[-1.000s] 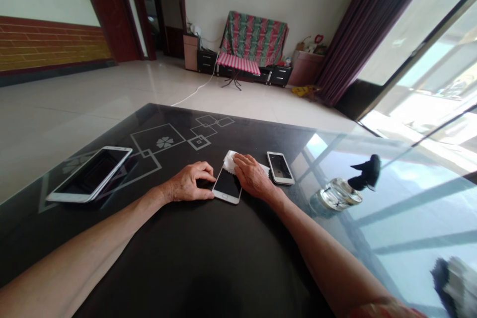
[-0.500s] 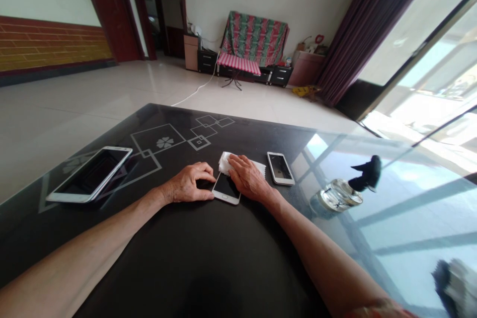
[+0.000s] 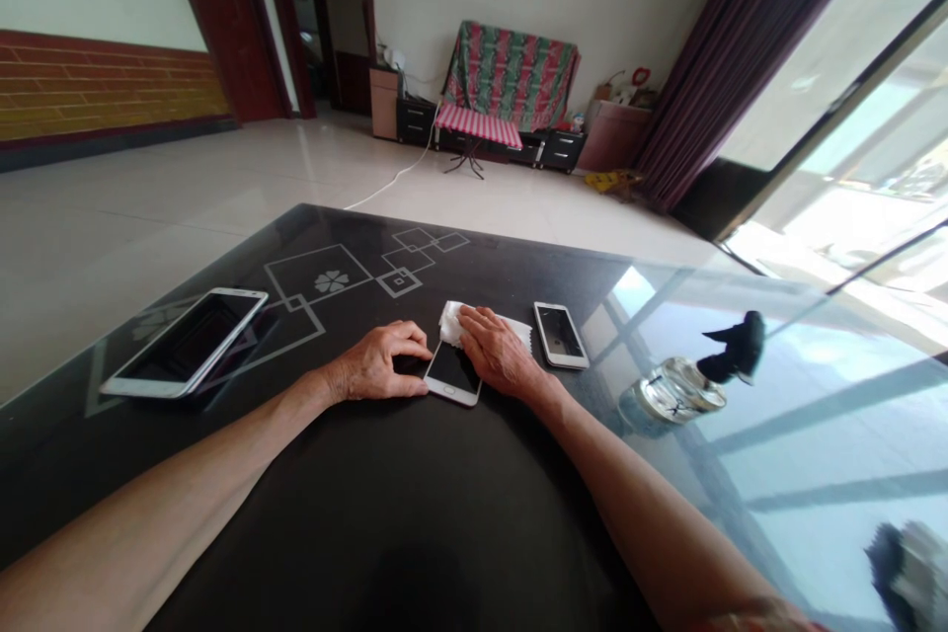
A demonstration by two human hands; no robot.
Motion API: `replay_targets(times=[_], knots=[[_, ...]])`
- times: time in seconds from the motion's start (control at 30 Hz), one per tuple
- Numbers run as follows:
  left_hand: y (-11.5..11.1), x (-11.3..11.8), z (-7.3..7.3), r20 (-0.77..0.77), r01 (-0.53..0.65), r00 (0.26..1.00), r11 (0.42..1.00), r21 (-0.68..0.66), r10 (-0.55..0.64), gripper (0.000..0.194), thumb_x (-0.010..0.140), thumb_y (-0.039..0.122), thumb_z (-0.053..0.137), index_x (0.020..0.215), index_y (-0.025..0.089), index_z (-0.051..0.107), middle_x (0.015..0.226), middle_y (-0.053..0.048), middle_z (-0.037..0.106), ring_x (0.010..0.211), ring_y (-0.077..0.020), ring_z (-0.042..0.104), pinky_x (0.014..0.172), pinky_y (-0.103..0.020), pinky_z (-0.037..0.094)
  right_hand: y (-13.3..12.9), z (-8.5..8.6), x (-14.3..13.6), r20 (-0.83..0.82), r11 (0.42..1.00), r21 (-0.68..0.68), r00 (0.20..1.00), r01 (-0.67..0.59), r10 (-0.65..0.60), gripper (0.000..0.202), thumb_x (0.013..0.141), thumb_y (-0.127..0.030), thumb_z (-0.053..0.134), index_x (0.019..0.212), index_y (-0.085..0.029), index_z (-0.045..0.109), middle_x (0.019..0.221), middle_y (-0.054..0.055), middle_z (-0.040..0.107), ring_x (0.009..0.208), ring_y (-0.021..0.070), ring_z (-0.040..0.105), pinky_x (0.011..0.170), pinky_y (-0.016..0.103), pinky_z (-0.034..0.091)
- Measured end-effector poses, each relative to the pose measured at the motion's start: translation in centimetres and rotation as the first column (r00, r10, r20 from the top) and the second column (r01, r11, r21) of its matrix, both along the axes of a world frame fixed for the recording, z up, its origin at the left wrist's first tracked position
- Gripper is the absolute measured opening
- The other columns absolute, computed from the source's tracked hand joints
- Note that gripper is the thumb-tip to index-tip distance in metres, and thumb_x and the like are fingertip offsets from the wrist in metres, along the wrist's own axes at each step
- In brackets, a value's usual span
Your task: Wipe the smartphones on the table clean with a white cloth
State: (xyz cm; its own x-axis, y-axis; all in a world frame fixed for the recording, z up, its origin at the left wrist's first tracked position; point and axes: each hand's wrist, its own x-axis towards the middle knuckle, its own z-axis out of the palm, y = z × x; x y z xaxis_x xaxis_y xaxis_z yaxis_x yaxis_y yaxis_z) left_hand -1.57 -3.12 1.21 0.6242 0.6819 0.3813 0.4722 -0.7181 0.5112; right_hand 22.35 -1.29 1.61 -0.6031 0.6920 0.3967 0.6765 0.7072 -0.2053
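Note:
A white phone (image 3: 453, 376) lies face up on the dark glossy table (image 3: 355, 513). My left hand (image 3: 381, 361) rests at its left edge, thumb and fingers apart, the fingertips touching its side. Over the phone's upper part my right hand (image 3: 498, 348) presses a white cloth (image 3: 451, 321) flat under its fingers. Another white phone (image 3: 561, 335) lies to the right of the cloth. At the far left is a larger white device with a dark screen (image 3: 185, 344).
A clear glass bottle with a black spray top (image 3: 677, 391) stands on the right. A black and white bundle (image 3: 908, 568) is at the lower right edge. Beyond the table are a striped small table (image 3: 479, 125) and a purple curtain (image 3: 741, 49).
The whole view has shifted slightly, so everything appears a little further right. Both hands keep nearly the same places against the phone and the cloth.

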Motion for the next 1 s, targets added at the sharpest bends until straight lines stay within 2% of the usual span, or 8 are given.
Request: replay_targets(times=[0.17, 0.4, 0.6, 0.9, 1.0], knots=[[0.0, 0.0, 0.1, 0.009, 0.004, 1.000, 1.000, -0.008, -0.004, 0.032, 0.068, 0.035, 0.075, 0.096, 0.019, 0.072, 0.097, -0.004, 0.063, 0.090, -0.0176, 0.061, 0.083, -0.028, 0.048, 0.7, -0.3, 0.9, -0.021, 0.997, -0.008, 0.997, 0.075, -0.076, 0.037, 0.096, -0.024, 0.035, 0.125, -0.010, 0.054, 0.134, 0.016, 0.053, 0.125, 0.0238, 0.046, 0.107, 0.044, 0.036], [0.1, 0.0, -0.3, 0.022, 0.003, 1.000, 1.000, -0.014, -0.003, 0.031, 0.069, 0.035, 0.075, 0.096, 0.020, 0.072, 0.097, -0.003, 0.063, 0.090, -0.0167, 0.060, 0.082, -0.028, 0.048, 1.3, -1.2, 1.1, -0.147, 0.999, -0.011, 0.989, 0.031, -0.032, 0.038, 0.098, -0.025, 0.031, 0.120, -0.012, 0.059, 0.128, 0.014, 0.059, 0.126, 0.0208, 0.048, 0.110, 0.042, 0.036], [0.2, -0.1, -0.5, 0.014, -0.002, 1.000, 1.000, 0.016, 0.002, 0.032, 0.068, 0.037, 0.074, 0.095, 0.020, 0.072, 0.097, -0.004, 0.064, 0.088, -0.0173, 0.060, 0.083, -0.029, 0.048, 1.7, -1.9, 1.0, -0.181, 0.997, -0.007, 0.981, 0.076, -0.076, 0.038, 0.098, -0.026, 0.031, 0.118, -0.014, 0.061, 0.128, 0.013, 0.060, 0.124, 0.0206, 0.051, 0.109, 0.042, 0.037], [0.1, 0.3, -0.9, -0.046, -0.065, 0.997, 0.994, 0.092, 0.069, 0.038, 0.066, 0.036, 0.072, 0.099, 0.018, 0.071, 0.103, -0.006, 0.062, 0.091, -0.0197, 0.061, 0.088, -0.032, 0.048, 0.7, -1.9, 0.6, -0.125, 0.965, 0.018, 0.958, 0.262, -0.258, 0.034, 0.097, -0.024, 0.032, 0.109, -0.018, 0.063, 0.127, 0.010, 0.060, 0.122, 0.0203, 0.052, 0.106, 0.039, 0.040], [-0.1, 0.5, -1.0, -0.049, -0.079, 0.995, 0.988, 0.133, 0.086, 0.038, 0.065, 0.034, 0.071, 0.099, 0.016, 0.071, 0.102, -0.008, 0.062, 0.090, -0.0204, 0.060, 0.088, -0.033, 0.048, 0.1, -2.0, 0.4, -0.116, 0.951, 0.027, 0.946, 0.309, -0.304, 0.035, 0.097, -0.023, 0.031, 0.112, -0.017, 0.062, 0.127, 0.011, 0.060, 0.123, 0.0205, 0.051, 0.107, 0.038, 0.039]])
